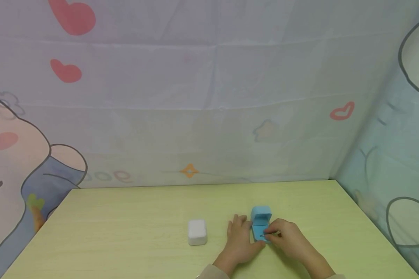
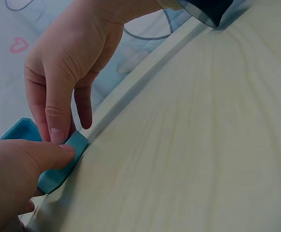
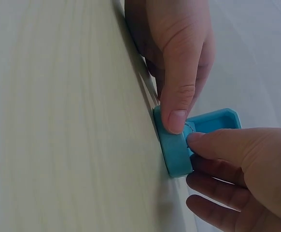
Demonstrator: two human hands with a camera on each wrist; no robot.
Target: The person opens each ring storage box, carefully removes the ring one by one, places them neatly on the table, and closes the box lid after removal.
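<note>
A small blue ring box (image 1: 260, 212) stands on the table with its lid raised. My left hand (image 1: 239, 241) holds it from the left side, the thumb pressed on the front edge of the base in the right wrist view. The thumb and forefinger of my right hand (image 1: 290, 238) pinch a thin ring (image 3: 190, 126) at the box's insert. Most of the ring is hidden behind the fingertips. The other right-hand fingers (image 3: 217, 188) are bent beside the box.
A white rounded box (image 1: 197, 232) sits on the pale wooden table (image 1: 125, 224), left of my left hand. Behind the table hangs a printed cloth (image 1: 209, 97), and another stretch of cloth (image 1: 387, 155) runs along the right side.
</note>
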